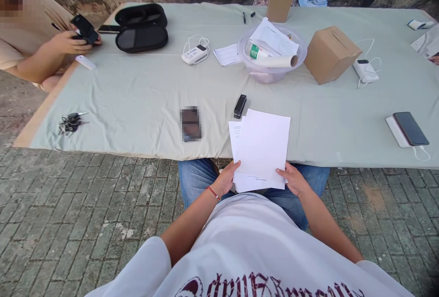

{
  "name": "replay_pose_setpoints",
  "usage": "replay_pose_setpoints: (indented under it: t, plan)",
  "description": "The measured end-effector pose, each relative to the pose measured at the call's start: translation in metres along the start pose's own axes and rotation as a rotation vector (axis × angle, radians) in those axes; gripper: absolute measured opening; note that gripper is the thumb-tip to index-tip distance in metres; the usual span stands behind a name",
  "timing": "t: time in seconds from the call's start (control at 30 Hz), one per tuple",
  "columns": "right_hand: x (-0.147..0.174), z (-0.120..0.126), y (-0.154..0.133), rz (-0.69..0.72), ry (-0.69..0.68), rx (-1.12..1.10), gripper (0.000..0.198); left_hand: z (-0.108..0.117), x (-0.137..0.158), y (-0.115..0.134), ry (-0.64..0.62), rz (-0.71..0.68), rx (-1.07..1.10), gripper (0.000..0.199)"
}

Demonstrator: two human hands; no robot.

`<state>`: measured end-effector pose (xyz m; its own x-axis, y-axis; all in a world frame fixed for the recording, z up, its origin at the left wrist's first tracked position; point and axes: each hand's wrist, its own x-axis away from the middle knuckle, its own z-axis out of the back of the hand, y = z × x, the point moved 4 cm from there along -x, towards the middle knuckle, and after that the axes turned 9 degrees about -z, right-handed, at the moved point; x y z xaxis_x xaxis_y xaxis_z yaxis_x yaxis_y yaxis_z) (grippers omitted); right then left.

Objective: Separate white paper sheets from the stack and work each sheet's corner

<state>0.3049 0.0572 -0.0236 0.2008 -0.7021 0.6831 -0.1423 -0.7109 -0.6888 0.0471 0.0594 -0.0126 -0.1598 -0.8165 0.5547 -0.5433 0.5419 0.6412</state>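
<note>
Several sheets of paper [263, 148] lie loosely stacked across the table's front edge, the top one blank on its visible side. My left hand [226, 177] grips the stack at its left edge, thumb on top. At the right edge my right hand [291, 179] holds it the same way. The fingers beneath the paper are hidden. A printed sheet [235, 137] shows from under the stack on the left. Just beyond the paper lies a black stapler [240, 106]. A dark blurred item [191, 124] rests to the left.
On the cloth-covered table [144, 91] stand a plastic basin [265, 76] with papers and a roll, and a cardboard box [331, 54]. Keys [71, 123], a black case [142, 38] and a phone [410, 128] lie around. Other people sit at the left, back and right.
</note>
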Motion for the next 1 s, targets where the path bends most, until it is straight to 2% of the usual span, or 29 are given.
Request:
replay_pose_setpoints:
  t: [0.1, 0.27, 0.33, 0.53, 0.63, 0.83, 1.0]
  plan:
    - [0.002, 0.001, -0.002, -0.009, -0.028, 0.022, 0.053, 0.002, -0.002, 0.0, 0.04, 0.01, -0.011, 0.039]
    - [0.013, 0.012, -0.009, -0.073, -0.169, 0.137, 0.053, 0.003, -0.006, 0.005, 0.116, 0.009, 0.0, 0.034]
    - [0.015, 0.015, -0.01, -0.087, -0.186, 0.176, 0.05, 0.002, -0.008, 0.005, 0.143, 0.002, -0.009, 0.031]
    - [0.005, 0.027, -0.008, 0.03, 0.132, 0.296, 0.033, 0.0, -0.011, 0.0, 0.181, 0.014, 0.025, 0.028]
    - [0.003, 0.03, -0.005, 0.029, 0.127, 0.381, 0.032, 0.001, -0.012, 0.0, 0.176, 0.032, 0.058, 0.029]
    - [0.009, 0.043, -0.014, -0.113, 0.002, 0.417, 0.032, 0.0, -0.013, 0.002, 0.139, 0.027, 0.052, 0.03]
    - [0.001, 0.042, -0.022, -0.023, 0.116, 0.342, 0.03, 0.001, -0.015, -0.001, 0.146, 0.019, 0.046, 0.033]
